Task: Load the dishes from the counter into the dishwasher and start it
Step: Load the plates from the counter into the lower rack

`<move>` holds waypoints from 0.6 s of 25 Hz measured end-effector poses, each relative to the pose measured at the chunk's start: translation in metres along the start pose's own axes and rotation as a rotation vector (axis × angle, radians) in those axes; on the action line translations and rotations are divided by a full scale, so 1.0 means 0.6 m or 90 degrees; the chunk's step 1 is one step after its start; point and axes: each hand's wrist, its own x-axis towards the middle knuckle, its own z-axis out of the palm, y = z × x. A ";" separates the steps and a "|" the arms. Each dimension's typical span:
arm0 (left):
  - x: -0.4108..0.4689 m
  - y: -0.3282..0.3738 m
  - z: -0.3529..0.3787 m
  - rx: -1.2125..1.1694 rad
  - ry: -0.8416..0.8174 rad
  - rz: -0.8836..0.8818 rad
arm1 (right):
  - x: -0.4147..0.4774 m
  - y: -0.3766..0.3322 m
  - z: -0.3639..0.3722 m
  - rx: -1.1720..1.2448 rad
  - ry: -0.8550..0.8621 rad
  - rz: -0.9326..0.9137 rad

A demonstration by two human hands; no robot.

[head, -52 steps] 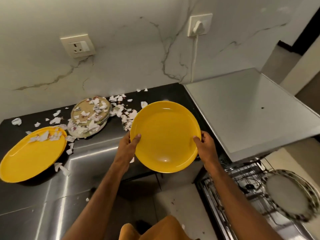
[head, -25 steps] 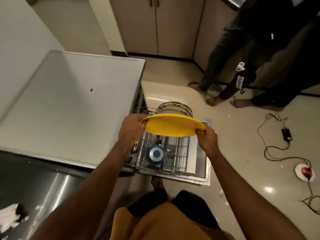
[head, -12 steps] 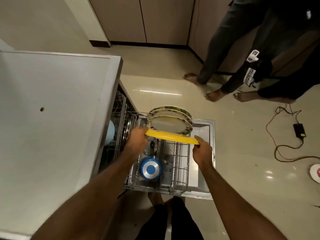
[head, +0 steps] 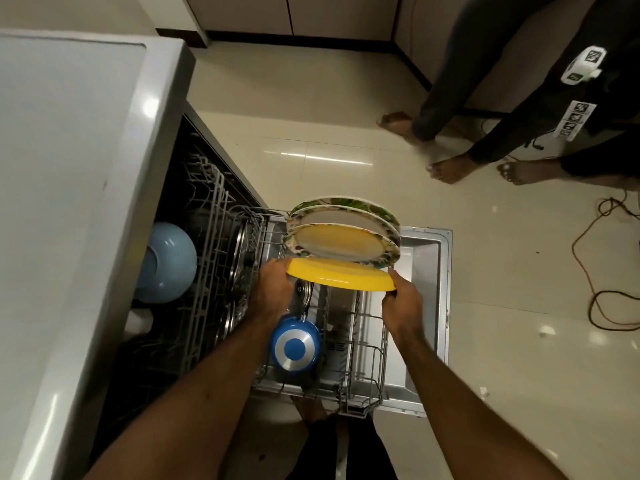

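Over the dishwasher rack, left hand and right hand grip the yellow plate.

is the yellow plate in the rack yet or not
Not yet: the left hand and right hand grip the yellow plate by its rim over the lower rack, beside the patterned plates standing in it.

No words or numbers can be read; the white tags on a bystander's dark clothes bear only black square patterns.
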 end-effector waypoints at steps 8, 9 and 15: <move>0.052 -0.004 0.026 0.033 -0.033 -0.001 | 0.065 0.013 0.016 -0.052 -0.042 0.000; 0.055 -0.004 0.027 0.036 -0.032 -0.002 | 0.072 0.014 0.018 -0.054 -0.043 -0.003; 0.080 0.000 0.027 -0.003 -0.031 -0.033 | 0.083 0.011 0.020 -0.059 -0.018 -0.017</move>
